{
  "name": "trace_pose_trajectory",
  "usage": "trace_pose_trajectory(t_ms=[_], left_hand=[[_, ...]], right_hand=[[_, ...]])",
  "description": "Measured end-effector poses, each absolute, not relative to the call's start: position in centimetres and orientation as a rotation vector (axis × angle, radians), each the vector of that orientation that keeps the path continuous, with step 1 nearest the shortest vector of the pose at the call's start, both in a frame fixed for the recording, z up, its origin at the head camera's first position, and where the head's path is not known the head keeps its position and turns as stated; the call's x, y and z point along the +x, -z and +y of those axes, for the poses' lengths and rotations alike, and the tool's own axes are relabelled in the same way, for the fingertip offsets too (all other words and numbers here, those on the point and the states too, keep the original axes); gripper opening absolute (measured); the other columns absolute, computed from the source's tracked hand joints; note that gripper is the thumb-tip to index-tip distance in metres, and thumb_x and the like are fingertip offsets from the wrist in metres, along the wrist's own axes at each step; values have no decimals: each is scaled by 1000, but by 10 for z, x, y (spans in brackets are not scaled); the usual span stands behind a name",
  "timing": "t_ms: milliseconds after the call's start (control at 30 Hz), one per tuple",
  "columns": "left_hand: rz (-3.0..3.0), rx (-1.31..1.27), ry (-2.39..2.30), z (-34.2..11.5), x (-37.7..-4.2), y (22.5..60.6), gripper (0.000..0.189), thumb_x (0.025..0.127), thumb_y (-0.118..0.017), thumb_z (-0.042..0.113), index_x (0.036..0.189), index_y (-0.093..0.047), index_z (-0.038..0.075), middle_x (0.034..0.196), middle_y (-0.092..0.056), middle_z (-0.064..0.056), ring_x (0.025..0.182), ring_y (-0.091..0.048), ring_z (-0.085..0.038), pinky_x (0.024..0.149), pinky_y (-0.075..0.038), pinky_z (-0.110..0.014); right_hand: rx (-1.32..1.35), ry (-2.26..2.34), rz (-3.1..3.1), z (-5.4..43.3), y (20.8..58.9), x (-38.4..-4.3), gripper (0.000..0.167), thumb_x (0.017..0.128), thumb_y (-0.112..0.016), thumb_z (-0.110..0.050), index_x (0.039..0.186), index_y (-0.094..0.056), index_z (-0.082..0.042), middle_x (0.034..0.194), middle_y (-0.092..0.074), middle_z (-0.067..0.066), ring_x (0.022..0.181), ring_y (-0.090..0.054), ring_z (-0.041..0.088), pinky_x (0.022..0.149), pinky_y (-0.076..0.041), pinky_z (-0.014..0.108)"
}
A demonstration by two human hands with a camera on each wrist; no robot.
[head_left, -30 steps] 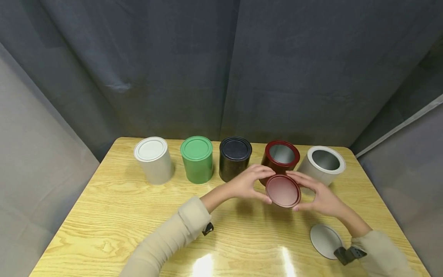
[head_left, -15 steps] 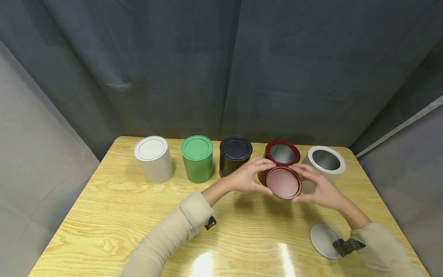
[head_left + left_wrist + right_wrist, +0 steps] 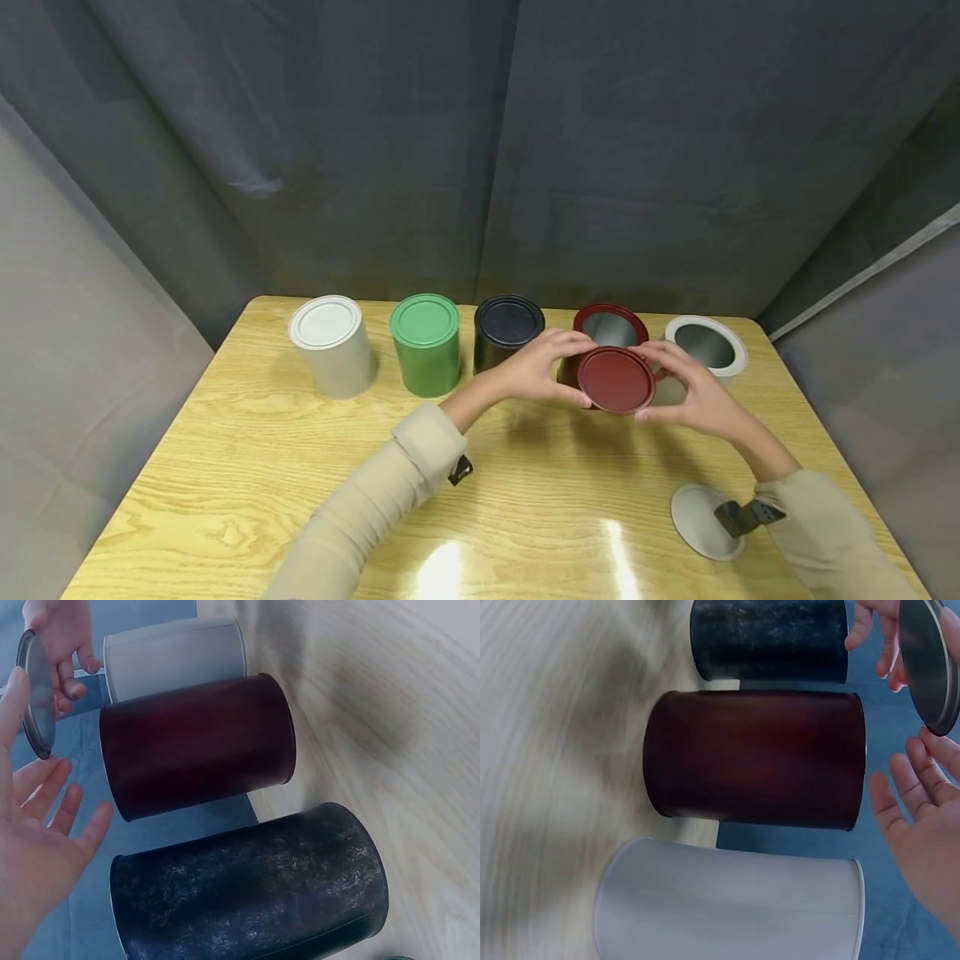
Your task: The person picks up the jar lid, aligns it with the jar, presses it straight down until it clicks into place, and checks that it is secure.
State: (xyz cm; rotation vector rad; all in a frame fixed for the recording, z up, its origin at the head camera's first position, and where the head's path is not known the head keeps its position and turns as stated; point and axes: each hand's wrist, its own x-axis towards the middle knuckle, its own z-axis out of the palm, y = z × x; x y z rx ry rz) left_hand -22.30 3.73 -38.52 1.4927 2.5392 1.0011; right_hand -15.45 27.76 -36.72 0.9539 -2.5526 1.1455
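Observation:
Both hands pinch opposite edges of a round red lid [image 3: 617, 380], holding it above the table in front of the open mouth of the red can [image 3: 757, 757]. My left hand [image 3: 542, 367] has its thumb and fingers at the lid's left edge; my right hand [image 3: 690, 392] takes the right edge the same way. From the wrists, the lid's underside [image 3: 924, 664] looks dark metal, and it stands at the level of the can's top. In the head view the lid overlaps the can's near side.
An open white can [image 3: 705, 346] stands right of the red one. To the left, in a row, are a lidded black can [image 3: 510, 321], a green can [image 3: 427, 358] and another white can [image 3: 341, 358]. A pale lid [image 3: 701, 525] lies near my right sleeve.
Both hands have carried the red lid away from me, up toward the red can's mouth, where it now overlaps the rim's near edge. The cans have stayed in place.

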Motion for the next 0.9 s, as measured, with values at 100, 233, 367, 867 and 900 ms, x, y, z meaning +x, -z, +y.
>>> trace_pose_trajectory(t_ms=[100,233,367,867,900], left_hand=[[2541,1467,-981,37,-226,384,69,70,-78,34,129,-51,9,131,-47,-4,123,-36,-17,101,-26,-28],[2542,1453,-970,38,-230,383,70,71,-78,35,130,-50,9,133,-46,-3,125,-34,-16,102,-26,-27],[2540,1447,-973,39,-233,381,70,72,-77,35,131,-49,9,133,-45,-3,125,-35,-17,102,-26,-27],[2519,1405,-974,45,-245,375,69,73,-76,34,131,-48,9,133,-45,-4,123,-36,-17,101,-28,-28],[2524,1396,-969,46,-246,375,69,73,-76,34,131,-48,9,133,-45,-4,123,-36,-17,100,-29,-28]], right_hand=[[975,-1106,-2554,278,365,-158,75,53,-83,6,120,-51,9,113,-49,18,96,-45,5,74,-41,21],[984,-1073,-2555,278,362,-162,74,52,-83,6,119,-51,9,114,-49,18,96,-46,6,73,-42,23],[973,-1076,-2562,280,361,-166,72,53,-82,8,117,-50,11,113,-50,22,97,-46,7,72,-43,24],[919,-944,-2626,301,376,-193,74,53,-87,-6,120,-55,-1,115,-53,9,94,-46,10,76,-37,32],[924,-938,-2624,299,372,-192,74,53,-86,-4,120,-55,0,114,-53,10,94,-46,11,76,-38,31]])
